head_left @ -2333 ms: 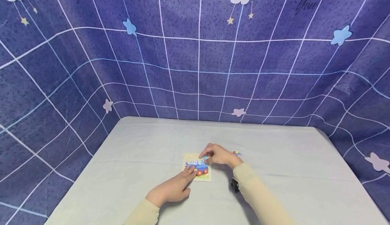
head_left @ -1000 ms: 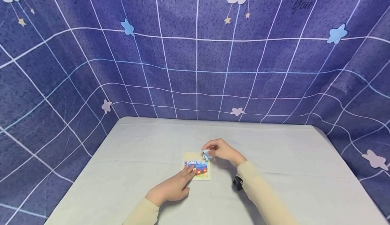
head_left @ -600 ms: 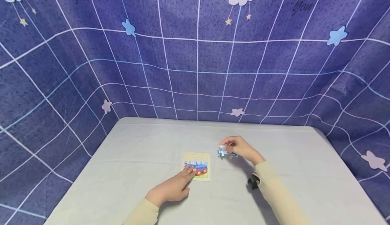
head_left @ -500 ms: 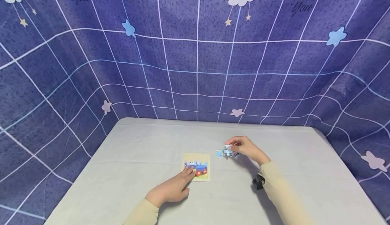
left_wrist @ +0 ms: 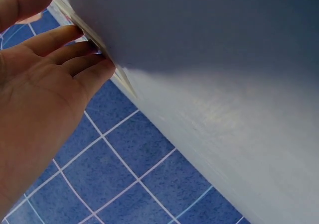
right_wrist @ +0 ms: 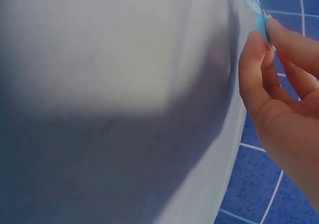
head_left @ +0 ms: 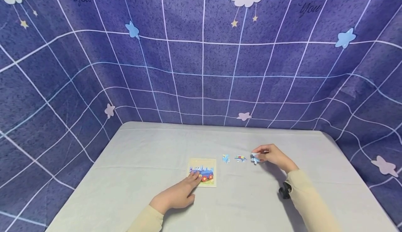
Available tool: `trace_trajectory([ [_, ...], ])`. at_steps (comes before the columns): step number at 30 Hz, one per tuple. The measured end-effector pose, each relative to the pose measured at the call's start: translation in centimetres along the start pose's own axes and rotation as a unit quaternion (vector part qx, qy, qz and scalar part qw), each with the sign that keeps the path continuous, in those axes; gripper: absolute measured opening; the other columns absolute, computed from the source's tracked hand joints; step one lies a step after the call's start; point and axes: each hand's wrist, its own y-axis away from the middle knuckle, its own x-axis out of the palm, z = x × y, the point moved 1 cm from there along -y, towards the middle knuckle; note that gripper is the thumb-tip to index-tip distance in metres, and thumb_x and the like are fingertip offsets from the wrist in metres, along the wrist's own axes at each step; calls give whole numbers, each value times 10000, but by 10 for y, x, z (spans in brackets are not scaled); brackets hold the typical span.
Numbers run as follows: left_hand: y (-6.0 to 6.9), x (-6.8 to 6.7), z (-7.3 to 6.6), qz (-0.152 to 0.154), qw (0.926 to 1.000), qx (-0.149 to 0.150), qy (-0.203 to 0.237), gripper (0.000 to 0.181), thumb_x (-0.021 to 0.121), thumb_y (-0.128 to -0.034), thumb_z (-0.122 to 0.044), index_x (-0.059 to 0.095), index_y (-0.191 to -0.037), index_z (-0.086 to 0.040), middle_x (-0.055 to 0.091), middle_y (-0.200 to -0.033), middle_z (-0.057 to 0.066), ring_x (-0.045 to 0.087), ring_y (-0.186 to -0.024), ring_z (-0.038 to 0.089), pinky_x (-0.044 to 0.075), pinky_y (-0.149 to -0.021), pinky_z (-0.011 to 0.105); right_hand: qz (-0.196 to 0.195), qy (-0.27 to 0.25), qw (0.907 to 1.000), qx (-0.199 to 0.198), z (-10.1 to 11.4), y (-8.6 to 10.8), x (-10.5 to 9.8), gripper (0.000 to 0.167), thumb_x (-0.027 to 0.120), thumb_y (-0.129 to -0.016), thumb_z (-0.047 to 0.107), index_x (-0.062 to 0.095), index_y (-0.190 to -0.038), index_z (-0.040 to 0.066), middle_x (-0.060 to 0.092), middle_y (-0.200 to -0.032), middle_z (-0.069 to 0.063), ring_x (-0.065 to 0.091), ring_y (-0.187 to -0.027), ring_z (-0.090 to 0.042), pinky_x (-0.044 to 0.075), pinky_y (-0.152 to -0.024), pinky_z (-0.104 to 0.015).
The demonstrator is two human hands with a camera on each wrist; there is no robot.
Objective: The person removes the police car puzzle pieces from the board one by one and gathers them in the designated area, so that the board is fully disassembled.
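Observation:
My left hand [head_left: 177, 193] rests with extended fingers on the lower left part of a small jigsaw board [head_left: 202, 161], which shows a blue vehicle with red wheels. In the left wrist view the board [left_wrist: 127, 82] appears edge-on under the fingertips. Off to the right, my right hand [head_left: 274, 156] pinches a light-blue puzzle piece [head_left: 254, 158] between thumb and fingers. The right wrist view shows that piece [right_wrist: 259, 21] at the fingertips, raised above the cloth. Between board and right hand lie two loose pieces: a blue one [head_left: 225, 158] and a multicoloured one [head_left: 240, 158].
A pale cloth covers the table [head_left: 150, 148]. Behind it and at both sides hangs a purple-blue curtain [head_left: 188, 57] with a grid, stars and clouds. A black device [head_left: 285, 190] sits at my right wrist.
My right hand has lifted the light-blue piece from the board's upper right corner and carried it right, past the two loose pieces. My left hand has stayed on the board.

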Motion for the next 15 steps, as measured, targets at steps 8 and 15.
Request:
trace_trajectory([
  [8, 1, -1, -1, 13, 10000, 12, 33, 579, 565, -904, -102, 386, -1429, 64, 279, -1534, 220, 232, -1423, 370, 251, -1138, 500, -120, 240, 9989, -387, -12, -4, 4, 198, 661, -828, -63, 649, -997, -165, 647, -830, -230, 595, -699, -146, 578, -618, -277],
  [15, 1, -1, -2, -22, 10000, 23, -28, 574, 555, -902, -101, 390, -1423, 74, 284, -1528, 229, 242, -1418, 376, 258, -1135, 501, -453, 1197, 9891, -733, -16, -9, 6, 128, 715, -783, -45, 707, -908, -77, 642, -782, -100, 515, -697, -107, 454, -617, -200],
])
